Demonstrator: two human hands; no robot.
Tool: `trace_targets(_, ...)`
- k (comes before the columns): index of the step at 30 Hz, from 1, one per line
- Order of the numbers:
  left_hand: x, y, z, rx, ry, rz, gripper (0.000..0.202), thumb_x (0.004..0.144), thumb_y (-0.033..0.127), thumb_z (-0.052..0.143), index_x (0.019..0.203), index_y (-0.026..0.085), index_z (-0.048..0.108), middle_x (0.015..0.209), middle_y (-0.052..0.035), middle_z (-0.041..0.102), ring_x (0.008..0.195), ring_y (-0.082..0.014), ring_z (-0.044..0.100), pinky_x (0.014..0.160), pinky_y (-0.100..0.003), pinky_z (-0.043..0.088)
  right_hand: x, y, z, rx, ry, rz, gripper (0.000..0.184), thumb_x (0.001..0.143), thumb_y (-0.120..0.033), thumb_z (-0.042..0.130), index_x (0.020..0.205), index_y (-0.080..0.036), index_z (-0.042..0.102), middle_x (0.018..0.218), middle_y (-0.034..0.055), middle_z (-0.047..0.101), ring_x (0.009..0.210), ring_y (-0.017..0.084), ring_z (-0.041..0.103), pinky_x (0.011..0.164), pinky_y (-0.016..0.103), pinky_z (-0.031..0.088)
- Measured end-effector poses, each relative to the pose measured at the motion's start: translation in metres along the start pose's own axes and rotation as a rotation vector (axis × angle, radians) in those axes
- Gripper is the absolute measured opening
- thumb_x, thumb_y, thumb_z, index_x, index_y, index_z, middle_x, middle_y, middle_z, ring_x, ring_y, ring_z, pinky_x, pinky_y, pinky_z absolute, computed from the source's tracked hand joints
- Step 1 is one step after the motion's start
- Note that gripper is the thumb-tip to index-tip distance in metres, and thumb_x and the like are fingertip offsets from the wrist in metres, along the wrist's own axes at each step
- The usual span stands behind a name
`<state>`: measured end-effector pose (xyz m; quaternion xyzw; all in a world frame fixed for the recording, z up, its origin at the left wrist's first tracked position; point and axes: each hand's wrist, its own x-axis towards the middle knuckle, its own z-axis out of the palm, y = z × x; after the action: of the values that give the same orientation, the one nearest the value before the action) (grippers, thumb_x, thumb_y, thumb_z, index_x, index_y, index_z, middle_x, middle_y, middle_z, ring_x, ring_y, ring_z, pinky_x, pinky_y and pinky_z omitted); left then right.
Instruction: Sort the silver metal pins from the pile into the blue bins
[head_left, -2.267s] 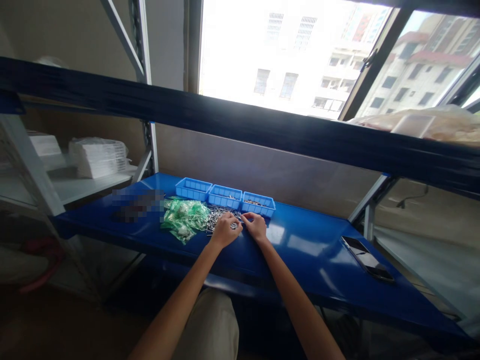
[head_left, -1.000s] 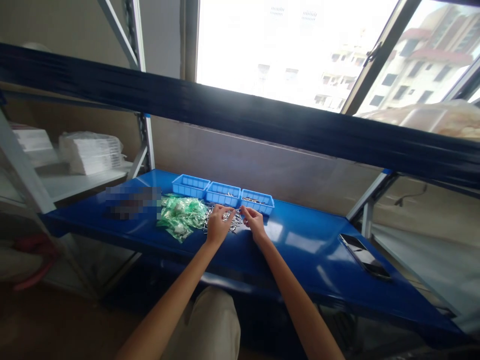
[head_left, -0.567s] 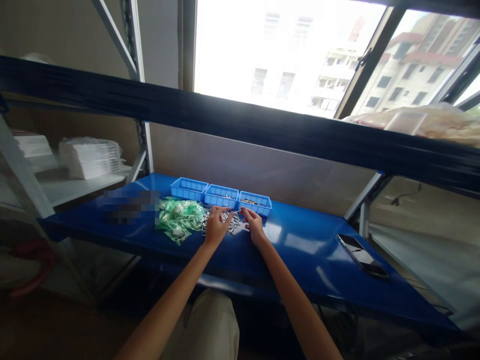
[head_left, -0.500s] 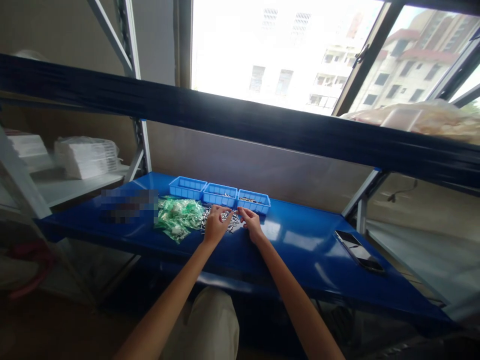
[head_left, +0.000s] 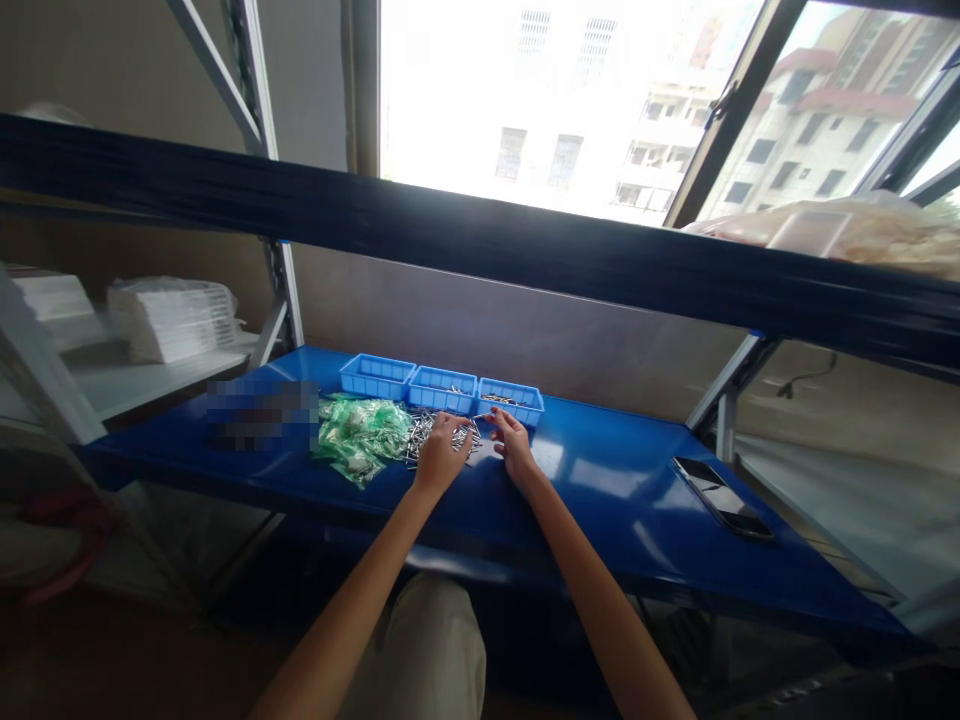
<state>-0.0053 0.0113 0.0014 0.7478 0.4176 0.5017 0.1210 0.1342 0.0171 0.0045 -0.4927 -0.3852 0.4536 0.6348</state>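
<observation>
Small, thin silvery metal pins (head_left: 419,437) lie in a loose heap on the blue table, partly hidden by my left hand (head_left: 442,455). That hand is over the heap with thumb and index finger apart, and nothing shows between them. To its right, my right hand (head_left: 514,447) pinches one thin metal pin (head_left: 484,416) between thumb and index finger, pointing left. Just behind the hands is a blue tray (head_left: 511,398) with some pins in it. A middle blue tray (head_left: 442,388) holds a few pins, and the left blue tray (head_left: 376,376) shows none.
Crumpled green plastic bags (head_left: 362,437) lie left of the heap. A phone (head_left: 721,497) rests near the right end of the blue table (head_left: 600,530). A dark blue shelf beam (head_left: 480,245) crosses above. Wrapped white stacks (head_left: 176,318) sit on a side shelf at left.
My left thumb and index finger have parted and drawn slightly back from the right hand's fingertips. The right hand has shifted a little right, holding the metal pin.
</observation>
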Motion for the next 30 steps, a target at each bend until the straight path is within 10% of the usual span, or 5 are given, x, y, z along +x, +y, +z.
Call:
trace_targets(9, 0.006, -0.011, 0.004, -0.116, 0.054, -0.102, 0.029, 0.077, 0.042, 0.054, 0.076, 0.015, 0.064, 0.079, -0.0028, 0.054, 0.051, -0.0078, 0.043, 0.052, -0.024, 0.041, -0.003, 0.002, 0.003, -0.062, -0.254, -0.021, 0.039, 0.06, -0.05, 0.067, 0.083, -0.018, 0.064, 0.059, -0.004, 0.049, 0.043, 0.004, 0.033, 0.038, 0.019, 0.017)
trace_targets(30, -0.003, -0.001, 0.0, -0.003, -0.006, -0.077, 0.038, 0.089, 0.033, 0.031, 0.069, 0.016, 0.058, 0.079, -0.0038, 0.049, 0.069, -0.014, 0.052, 0.069, -0.029, 0.043, -0.005, 0.01, 0.014, -0.302, -0.185, -0.245, 0.038, 0.068, -0.053, 0.058, 0.078, -0.016, 0.061, 0.063, -0.0002, 0.055, 0.045, 0.009, 0.044, 0.042, 0.022, 0.034)
